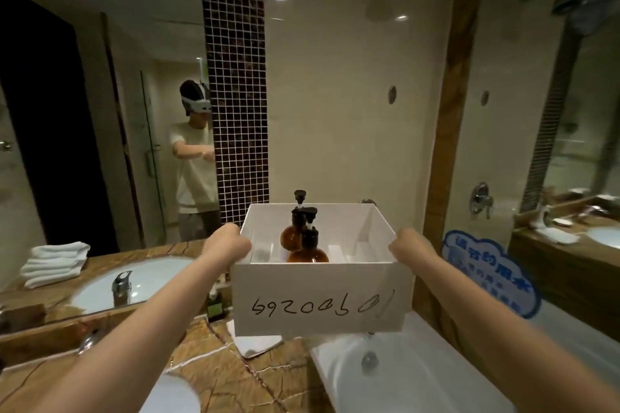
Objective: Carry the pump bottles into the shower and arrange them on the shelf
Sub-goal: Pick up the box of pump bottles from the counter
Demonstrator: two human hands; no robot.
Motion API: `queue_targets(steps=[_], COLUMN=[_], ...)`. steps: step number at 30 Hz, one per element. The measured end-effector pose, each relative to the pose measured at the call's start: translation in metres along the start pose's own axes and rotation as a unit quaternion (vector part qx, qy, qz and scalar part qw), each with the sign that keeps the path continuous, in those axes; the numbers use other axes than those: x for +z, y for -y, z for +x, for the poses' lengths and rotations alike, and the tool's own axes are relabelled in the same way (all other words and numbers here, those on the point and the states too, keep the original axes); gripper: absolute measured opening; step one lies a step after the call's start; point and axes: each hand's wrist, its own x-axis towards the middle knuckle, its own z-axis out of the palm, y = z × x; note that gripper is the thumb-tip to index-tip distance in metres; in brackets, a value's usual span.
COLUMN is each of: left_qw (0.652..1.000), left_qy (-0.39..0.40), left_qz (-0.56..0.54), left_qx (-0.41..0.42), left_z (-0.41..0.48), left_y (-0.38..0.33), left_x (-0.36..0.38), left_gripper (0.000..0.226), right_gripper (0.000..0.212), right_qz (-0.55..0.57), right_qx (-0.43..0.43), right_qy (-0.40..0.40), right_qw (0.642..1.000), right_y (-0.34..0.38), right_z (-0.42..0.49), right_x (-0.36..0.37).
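Note:
I hold a white open-top box [322, 298] in front of me, with handwritten digits on its near side. Inside stand two amber pump bottles: the nearer bottle [310, 250] and, behind it, a second bottle [291, 235], both with black pumps. A further black pump head [299, 195] rises at the box's back; its bottle is hidden. My left hand [228, 243] grips the box's left wall and my right hand [411, 246] grips its right wall. The box hangs in the air above the counter's edge and the bathtub.
A brown marble counter [214, 372] with a sink lies below left, under a wall mirror [100, 144] showing a person, folded towels and a faucet. A white bathtub [419, 375] lies below right. A small green bottle [214, 305] stands on the counter. A blue sign [489, 271] sticks on the right mirror.

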Motion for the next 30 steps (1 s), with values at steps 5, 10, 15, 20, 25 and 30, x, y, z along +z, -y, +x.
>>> queue_targets(steps=[5, 10, 15, 20, 25, 30], left_qw=[0.998, 0.990, 0.969, 0.934, 0.875, 0.809], left_qy=[0.033, 0.094, 0.154, 0.219, 0.297, 0.344], left_qz=[-0.005, -0.027, -0.075, -0.079, -0.087, -0.088], left_qx=[0.045, 0.099, 0.177, 0.270, 0.373, 0.468], left_z=[0.001, -0.002, -0.010, -0.038, -0.102, -0.202], left_y=[-0.024, -0.063, -0.115, -0.166, -0.220, -0.250], left_x=[0.029, 0.058, 0.084, 0.109, 0.131, 0.140], left_gripper=[0.013, 0.010, 0.009, 0.007, 0.003, 0.015], right_gripper=[0.021, 0.022, 0.026, 0.014, 0.022, 0.027], right_qz=[-0.021, -0.049, 0.015, 0.032, 0.008, 0.013], right_qx=[0.040, 0.112, 0.186, 0.251, 0.351, 0.434], right_qy=[-0.029, -0.045, -0.128, -0.212, -0.290, -0.351], right_qw=[0.999, 0.991, 0.974, 0.944, 0.890, 0.830], right_y=[-0.036, -0.073, -0.116, -0.156, -0.195, -0.227], right_z=[0.002, -0.013, -0.053, -0.119, -0.212, -0.325], right_x=[-0.018, -0.046, -0.079, -0.117, -0.150, -0.173])
